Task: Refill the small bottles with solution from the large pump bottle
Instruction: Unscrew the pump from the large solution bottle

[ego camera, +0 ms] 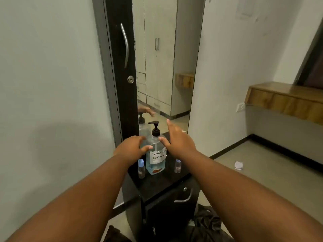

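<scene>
A large clear pump bottle (155, 161) of blue liquid, with a black pump head and a handwritten white label, stands upright on a small black cabinet (157, 186). My left hand (132, 148) wraps its fingers around the bottle's left shoulder. My right hand (178, 138) is beside the bottle's right shoulder with the thumb touching it and the fingers spread upward. One small clear bottle with a blue cap (141, 168) stands left of the large bottle, partly behind my left wrist. A second small bottle (178, 165) stands to the right.
A tall mirror (164, 67) rises behind the cabinet, with a black door and metal handle (125, 44) to its left. A wooden shelf (286, 100) hangs on the right wall. Crumpled paper (238, 165) lies on the floor; dark cloth (206, 222) lies by the cabinet's base.
</scene>
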